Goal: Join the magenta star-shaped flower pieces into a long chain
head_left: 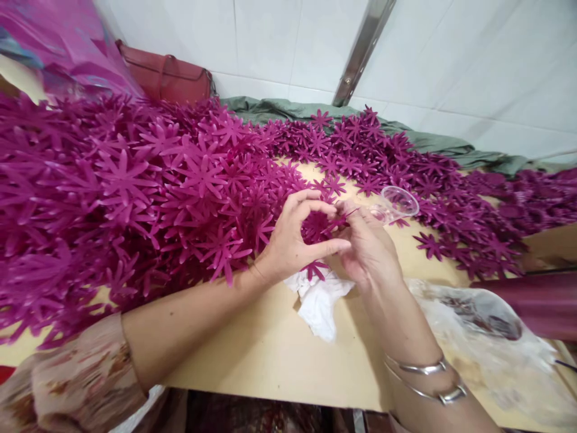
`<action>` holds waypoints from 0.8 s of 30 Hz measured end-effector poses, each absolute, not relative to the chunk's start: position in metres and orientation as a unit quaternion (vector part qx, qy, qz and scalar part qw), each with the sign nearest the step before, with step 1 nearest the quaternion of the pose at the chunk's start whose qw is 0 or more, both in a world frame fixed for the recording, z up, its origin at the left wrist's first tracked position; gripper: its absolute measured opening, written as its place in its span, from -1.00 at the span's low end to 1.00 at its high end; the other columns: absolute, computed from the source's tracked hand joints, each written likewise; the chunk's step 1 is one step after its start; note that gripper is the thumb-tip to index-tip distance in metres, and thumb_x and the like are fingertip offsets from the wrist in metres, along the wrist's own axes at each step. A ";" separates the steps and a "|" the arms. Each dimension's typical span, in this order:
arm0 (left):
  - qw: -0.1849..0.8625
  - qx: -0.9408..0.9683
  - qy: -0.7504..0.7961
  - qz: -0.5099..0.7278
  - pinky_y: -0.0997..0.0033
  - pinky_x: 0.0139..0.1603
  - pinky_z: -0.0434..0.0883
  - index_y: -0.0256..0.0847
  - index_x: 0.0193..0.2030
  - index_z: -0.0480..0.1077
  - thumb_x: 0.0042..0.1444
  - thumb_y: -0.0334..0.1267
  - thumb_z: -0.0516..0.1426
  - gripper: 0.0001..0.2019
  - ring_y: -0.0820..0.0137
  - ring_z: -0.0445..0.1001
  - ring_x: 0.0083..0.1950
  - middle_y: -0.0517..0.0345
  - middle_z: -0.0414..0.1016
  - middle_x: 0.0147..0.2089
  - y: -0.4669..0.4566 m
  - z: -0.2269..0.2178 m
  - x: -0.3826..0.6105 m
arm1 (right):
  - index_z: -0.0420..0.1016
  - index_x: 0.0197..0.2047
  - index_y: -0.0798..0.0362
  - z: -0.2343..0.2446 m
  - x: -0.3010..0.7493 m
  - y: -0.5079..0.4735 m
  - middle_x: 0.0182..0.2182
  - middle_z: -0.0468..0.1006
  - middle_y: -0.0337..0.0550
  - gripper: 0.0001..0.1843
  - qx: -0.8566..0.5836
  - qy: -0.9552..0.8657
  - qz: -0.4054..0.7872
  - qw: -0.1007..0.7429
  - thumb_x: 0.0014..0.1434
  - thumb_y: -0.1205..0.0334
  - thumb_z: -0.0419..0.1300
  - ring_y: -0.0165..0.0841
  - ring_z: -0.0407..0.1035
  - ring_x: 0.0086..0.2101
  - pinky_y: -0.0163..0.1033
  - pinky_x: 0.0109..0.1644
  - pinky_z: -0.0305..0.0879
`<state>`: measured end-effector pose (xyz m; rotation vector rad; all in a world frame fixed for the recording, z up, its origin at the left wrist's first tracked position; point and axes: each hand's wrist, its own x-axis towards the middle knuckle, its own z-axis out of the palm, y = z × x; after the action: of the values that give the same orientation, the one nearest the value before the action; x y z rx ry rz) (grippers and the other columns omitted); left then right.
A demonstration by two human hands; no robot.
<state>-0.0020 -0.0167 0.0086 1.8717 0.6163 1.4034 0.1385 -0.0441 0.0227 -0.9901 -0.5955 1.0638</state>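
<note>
Over the middle of the table, my left hand (293,234) and my right hand (367,243) meet at a magenta star-shaped artificial flower piece (318,227). The left fingers curve round it, thumb and fingertips reaching the right hand. My right fingers are pinched together at the piece's right side; their tips are partly hidden. A big heap of magenta flower pieces (135,186) lies just left of my left hand. Below the hands rests a crumpled white tissue (320,304). Beyond my right hand stands a clear plastic cup (399,202), tipped on its side.
More flower pieces (473,216) spread along the back and right of the table (270,355). At right lies a clear plastic bag (487,343) with small dark items. A red handbag (166,75) and green cloth (279,109) sit against the tiled wall (270,42).
</note>
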 end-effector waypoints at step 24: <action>0.510 0.607 0.303 0.529 0.36 0.12 0.48 -0.19 0.01 0.50 0.32 -0.14 0.20 -0.77 0.34 0.57 0.02 0.02 0.60 0.01 -0.011 0.002 0.001 | 0.44 -0.47 0.02 0.026 0.138 -0.045 -0.59 0.42 -0.40 -0.56 -0.508 -0.347 0.476 0.628 -0.12 -0.02 0.58 -0.49 0.19 -0.53 -0.32 -0.40 0.09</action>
<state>0.0013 -0.0111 0.0019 1.4613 0.7300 1.2727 0.1376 -0.0448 0.0263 -1.1638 -0.7952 1.0911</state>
